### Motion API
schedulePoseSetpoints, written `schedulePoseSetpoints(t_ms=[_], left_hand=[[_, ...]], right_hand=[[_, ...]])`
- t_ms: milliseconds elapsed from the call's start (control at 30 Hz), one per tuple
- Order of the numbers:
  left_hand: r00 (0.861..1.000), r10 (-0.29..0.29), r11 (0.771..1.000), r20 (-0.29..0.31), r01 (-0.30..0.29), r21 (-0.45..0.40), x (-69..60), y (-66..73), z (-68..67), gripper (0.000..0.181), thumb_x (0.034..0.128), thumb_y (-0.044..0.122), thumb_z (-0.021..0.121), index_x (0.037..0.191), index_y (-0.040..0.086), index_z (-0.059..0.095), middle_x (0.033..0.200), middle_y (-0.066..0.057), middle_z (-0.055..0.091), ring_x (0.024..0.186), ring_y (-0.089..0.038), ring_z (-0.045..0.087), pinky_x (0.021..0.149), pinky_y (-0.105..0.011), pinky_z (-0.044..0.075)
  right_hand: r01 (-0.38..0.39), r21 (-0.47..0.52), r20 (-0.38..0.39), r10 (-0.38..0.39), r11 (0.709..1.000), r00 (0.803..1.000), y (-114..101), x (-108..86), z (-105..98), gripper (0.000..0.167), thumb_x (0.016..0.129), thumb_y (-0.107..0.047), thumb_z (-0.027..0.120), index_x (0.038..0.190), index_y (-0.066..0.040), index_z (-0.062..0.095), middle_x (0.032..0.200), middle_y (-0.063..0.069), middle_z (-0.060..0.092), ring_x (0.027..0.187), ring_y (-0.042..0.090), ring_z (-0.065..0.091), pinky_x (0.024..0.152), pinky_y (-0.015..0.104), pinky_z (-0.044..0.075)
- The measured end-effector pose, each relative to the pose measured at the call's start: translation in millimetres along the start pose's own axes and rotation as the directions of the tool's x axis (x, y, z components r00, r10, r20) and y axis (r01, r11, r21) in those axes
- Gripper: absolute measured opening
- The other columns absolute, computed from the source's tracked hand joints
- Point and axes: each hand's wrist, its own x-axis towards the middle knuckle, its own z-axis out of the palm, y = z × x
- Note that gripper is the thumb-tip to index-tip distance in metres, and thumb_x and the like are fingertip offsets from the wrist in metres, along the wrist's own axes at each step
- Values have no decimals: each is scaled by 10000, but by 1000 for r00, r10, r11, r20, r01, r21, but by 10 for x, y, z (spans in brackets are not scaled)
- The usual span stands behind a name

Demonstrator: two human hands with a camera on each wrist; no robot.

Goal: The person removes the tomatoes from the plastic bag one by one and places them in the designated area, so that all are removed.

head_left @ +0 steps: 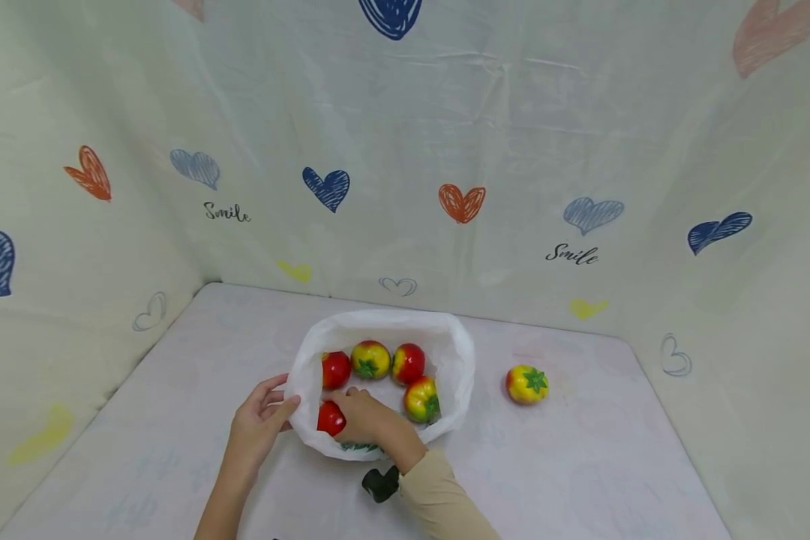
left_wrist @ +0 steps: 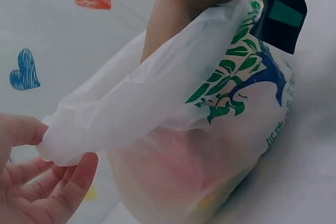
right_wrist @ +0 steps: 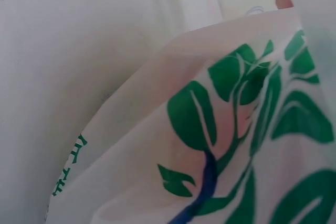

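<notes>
A white plastic bag [head_left: 460, 367] stands with its mouth wide, holding several shiny red and yellow fruits, some showing green star-shaped leaves. My left hand [head_left: 263, 416] pinches the bag's left rim between thumb and fingers; in the left wrist view this hand [left_wrist: 50, 187] has the plastic folded in its grip. Inside the bag, my right hand [head_left: 364, 417] curls its fingers over a red fruit [head_left: 331, 418] at the near left; its thumb is hidden. Green leaf print on the bag [right_wrist: 236, 124] fills much of the right wrist view, and the right hand's fingers are hidden there.
One yellow and red fruit [head_left: 527, 385] lies on the pale table [head_left: 580, 457], right of the bag. A dark wrist camera [head_left: 381, 484] sits by the right wrist, outside the bag's near rim. A curtain printed with hearts [head_left: 391, 150] hangs behind and beside the table.
</notes>
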Motion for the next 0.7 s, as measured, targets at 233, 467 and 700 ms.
schedulePoseSetpoints(t_ms=[233,467,700], left_hand=[[996,78,997,-33,-79,-13,54,-161,20,530,877,351,628,1316,99,468,1074,-148,608,802,-116,651,659,-225,564],[1000,-12,1000,3,12,-13,-10,17,-17,499,901,297,609,1336,114,447,1176,-180,570,811,-39,626,700,-175,544],[1000,-20,1000,2,20,-5,11,3,-18,483,908,254,604,1341,114,442,1170,-177,566,796,-16,613,693,-159,535]], right_hand=[[13,85,-89,-6,996,996,45,-73,-59,688,672,-291,818,1287,-255,512,1149,-6,602,933,130,550,788,338,562],[38,187,-162,-7,982,987,77,-221,-215,740,686,-356,801,1330,-226,462,1260,42,556,1058,194,536,795,402,562],[41,273,-216,19,961,976,101,-367,-301,731,722,-369,772,1347,-221,426,1297,45,519,1133,229,493,824,454,545]])
